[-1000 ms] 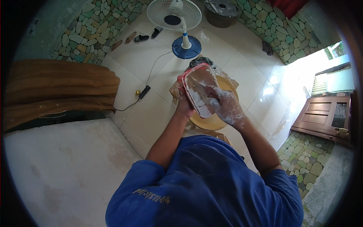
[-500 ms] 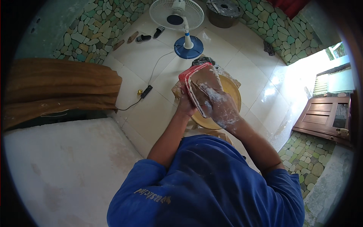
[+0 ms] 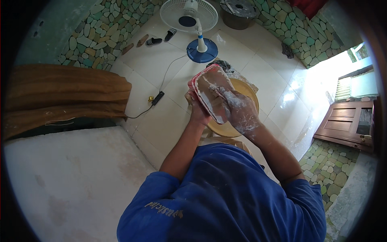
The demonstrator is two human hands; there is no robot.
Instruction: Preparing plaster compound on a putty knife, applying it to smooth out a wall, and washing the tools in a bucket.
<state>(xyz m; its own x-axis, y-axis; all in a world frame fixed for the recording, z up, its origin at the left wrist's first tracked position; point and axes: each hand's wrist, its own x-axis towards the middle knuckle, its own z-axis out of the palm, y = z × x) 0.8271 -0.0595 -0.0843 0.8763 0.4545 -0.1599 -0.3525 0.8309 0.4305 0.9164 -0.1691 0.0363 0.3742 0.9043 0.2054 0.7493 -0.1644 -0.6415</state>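
Observation:
A shallow rectangular tray (image 3: 213,76) with a red outside, a brown inner face and white paste along its rim is held up in front of me, tilted. My left hand (image 3: 198,109) grips its left side from beneath. My right hand (image 3: 243,111), smeared with white, presses against the inner face at the right, its fingers together and pointing up and left. Whether those fingers hold a small tool is hidden. White streaks lie on the brown face. Below the tray is a round yellowish basin (image 3: 250,93), partly covered by my right hand.
A blue-based fan (image 3: 202,50) stands ahead, its cord running to a black power strip (image 3: 158,98). Sandals (image 3: 154,41) lie by the stone wall. A dark tub (image 3: 238,20) is at the back; a dark plastic bag (image 3: 221,65) lies beyond the tray. At left is a whitish slab (image 3: 76,169).
The tray has tilted a little, and more white shows on its lower left inner face. My right hand has shifted slightly right. My left hand keeps its hold.

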